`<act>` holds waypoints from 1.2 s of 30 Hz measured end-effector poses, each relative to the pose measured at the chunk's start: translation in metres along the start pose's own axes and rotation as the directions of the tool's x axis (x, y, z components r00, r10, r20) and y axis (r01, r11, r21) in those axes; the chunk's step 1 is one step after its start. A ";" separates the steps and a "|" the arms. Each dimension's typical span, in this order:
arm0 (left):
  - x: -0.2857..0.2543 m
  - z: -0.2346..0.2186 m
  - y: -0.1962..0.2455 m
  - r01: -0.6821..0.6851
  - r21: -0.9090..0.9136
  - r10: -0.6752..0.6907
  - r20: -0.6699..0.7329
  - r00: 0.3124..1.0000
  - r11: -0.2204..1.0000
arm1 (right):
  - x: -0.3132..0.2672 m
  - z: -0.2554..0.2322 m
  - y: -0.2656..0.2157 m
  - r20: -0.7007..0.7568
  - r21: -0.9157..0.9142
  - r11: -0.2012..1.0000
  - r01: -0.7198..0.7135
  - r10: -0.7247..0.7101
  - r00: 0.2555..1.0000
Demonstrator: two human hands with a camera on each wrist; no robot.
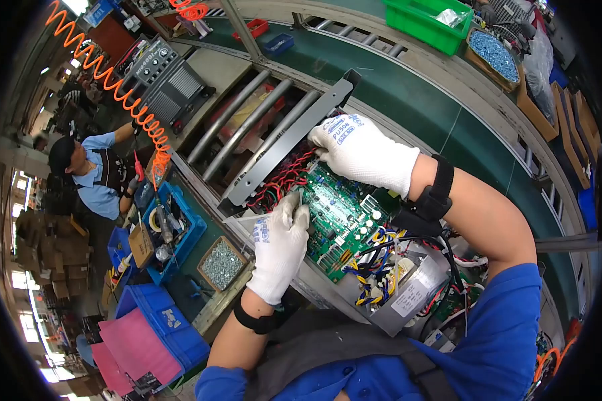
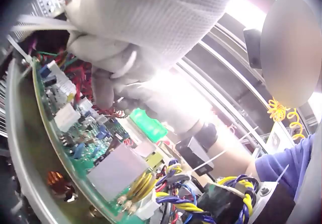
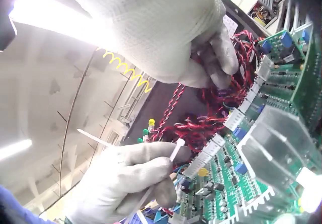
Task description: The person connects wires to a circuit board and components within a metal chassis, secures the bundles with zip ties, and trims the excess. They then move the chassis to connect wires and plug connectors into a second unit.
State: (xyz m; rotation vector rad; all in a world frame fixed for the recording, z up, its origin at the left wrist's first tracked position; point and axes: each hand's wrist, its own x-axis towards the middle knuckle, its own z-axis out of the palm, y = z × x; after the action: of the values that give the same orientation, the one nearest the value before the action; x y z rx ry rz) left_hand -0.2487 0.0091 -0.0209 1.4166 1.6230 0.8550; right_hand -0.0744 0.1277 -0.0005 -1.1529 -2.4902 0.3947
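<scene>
My gloved left hand (image 1: 279,244) pinches a white cable tie (image 3: 176,149) between thumb and fingers, beside a bundle of red and black twisted wires (image 3: 193,131). The tie's strap trails out past the hand in the right wrist view. Across the bundle, at its far end, my gloved right hand (image 1: 364,152) has its fingers curled on the wires, its fingertips partly hidden among them. Below both hands lies a green circuit board (image 1: 334,207), with white connectors (image 3: 206,156) along the edge where the wires enter. A grey metal panel (image 1: 291,137) stands behind the wires.
Yellow and blue twisted cables (image 1: 374,284) and a metal box (image 1: 411,287) sit nearer my body. Metal rollers (image 1: 247,120) lie beyond the panel. To the left are a screw tray (image 1: 222,264), a blue tool bin (image 1: 190,224) and another person (image 1: 93,167). An orange coiled hose (image 1: 114,83) hangs there.
</scene>
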 end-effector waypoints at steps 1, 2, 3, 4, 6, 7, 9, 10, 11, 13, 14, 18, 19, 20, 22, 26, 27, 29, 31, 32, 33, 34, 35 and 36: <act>0.002 0.002 0.002 0.060 -0.054 -0.059 0.024 0.998 0.997 | 0.001 0.000 0.001 0.002 0.001 1.000 0.000 0.000 1.000; 0.002 0.003 0.008 0.078 -0.069 -0.077 0.023 0.997 0.995 | 0.001 0.001 0.001 0.025 -0.019 1.000 0.009 -0.008 1.000; 0.001 0.004 0.009 0.080 -0.070 -0.079 0.023 0.997 0.994 | 0.001 0.000 0.000 0.047 -0.038 0.999 0.019 -0.018 0.999; 0.000 0.005 0.009 0.080 -0.122 -0.078 0.016 0.997 0.989 | 0.000 -0.003 -0.001 0.048 -0.038 0.999 0.021 -0.019 0.999; 0.000 0.006 0.008 0.077 -0.178 -0.079 0.001 0.997 0.981 | -0.002 -0.013 -0.006 0.119 -0.173 0.984 0.047 -0.026 0.993; 0.001 0.005 0.006 0.062 -0.098 -0.062 0.000 0.998 0.993 | -0.004 -0.015 -0.009 0.120 -0.174 0.983 0.052 -0.032 0.992; 0.004 0.006 0.001 0.043 -0.018 -0.043 -0.008 0.999 0.999 | -0.008 -0.016 -0.018 0.071 -0.132 0.984 0.117 -0.108 0.992; 0.007 0.009 -0.001 0.031 -0.004 -0.031 -0.029 0.999 1.000 | -0.009 -0.017 -0.023 0.087 -0.085 0.985 0.152 -0.145 0.986; 0.009 0.012 -0.004 0.021 0.010 -0.020 -0.049 0.999 1.000 | -0.010 -0.012 -0.024 0.085 -0.034 0.983 0.182 -0.178 0.980; 0.012 0.016 -0.005 0.036 -0.019 -0.037 -0.060 0.998 0.999 | -0.008 0.001 -0.021 0.070 0.064 0.983 0.172 -0.176 0.982; 0.012 0.015 -0.001 0.051 0.031 -0.049 -0.062 0.997 0.998 | -0.006 0.006 -0.019 0.072 0.062 0.983 0.174 -0.179 0.981; 0.012 0.015 0.008 0.043 0.107 -0.034 -0.091 0.995 0.993 | 0.004 -0.010 -0.019 0.259 0.405 0.896 -0.181 0.078 0.963; 0.012 0.014 0.015 0.105 0.105 -0.099 -0.060 0.993 0.989 | 0.004 -0.015 -0.021 0.389 0.516 0.758 -0.398 0.206 0.898; 0.017 0.019 0.001 0.012 0.248 0.014 -0.102 0.995 0.969 | 0.005 -0.007 -0.018 0.389 0.554 0.703 -0.447 0.256 0.885; 0.016 0.024 -0.004 -0.016 0.324 0.067 -0.146 0.987 0.946 | 0.008 0.012 -0.013 0.278 0.437 0.857 -0.274 0.160 0.947; 0.016 0.030 -0.001 -0.011 0.416 0.097 -0.186 0.978 0.909 | 0.011 0.011 -0.013 0.250 0.394 0.908 -0.143 0.044 0.967; 0.017 0.031 -0.003 0.016 0.373 0.058 -0.186 0.981 0.928 | 0.011 0.004 -0.015 0.348 0.450 0.868 -0.208 0.044 0.937; 0.019 0.032 -0.007 0.025 0.353 0.044 -0.185 0.982 0.935 | 0.009 0.003 -0.017 0.355 0.497 0.832 -0.245 0.063 0.933; 0.017 0.031 -0.007 0.032 0.340 0.031 -0.181 0.983 0.940 | 0.010 0.004 -0.018 0.344 0.385 0.904 -0.185 0.045 0.938; 0.014 0.030 -0.006 -0.003 0.317 0.070 -0.200 0.977 0.948 | 0.008 0.007 -0.017 0.336 0.387 0.904 -0.183 0.047 0.941; 0.011 0.028 -0.005 -0.042 0.296 0.110 -0.220 0.969 0.954 | 0.005 0.010 -0.018 0.243 0.381 0.913 -0.146 0.053 0.968; 0.006 0.022 -0.003 -0.102 0.325 0.179 -0.216 0.960 0.940 | 0.004 0.010 -0.017 0.147 0.372 0.922 -0.111 0.059 0.987; 0.002 0.015 0.002 -0.178 0.395 0.270 -0.190 0.944 0.901 | 0.005 0.008 -0.014 0.133 0.374 0.920 -0.113 0.067 0.989; 0.001 0.013 0.006 -0.173 0.329 0.241 -0.179 0.954 0.928 | 0.004 0.002 -0.013 0.156 0.417 0.900 -0.127 0.067 0.985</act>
State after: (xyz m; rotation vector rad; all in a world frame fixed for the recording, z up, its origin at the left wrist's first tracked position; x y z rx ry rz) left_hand -0.2345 0.0107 -0.0215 1.7935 1.8563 0.9311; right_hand -0.0865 0.1229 0.0033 -1.0957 -2.2934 1.0232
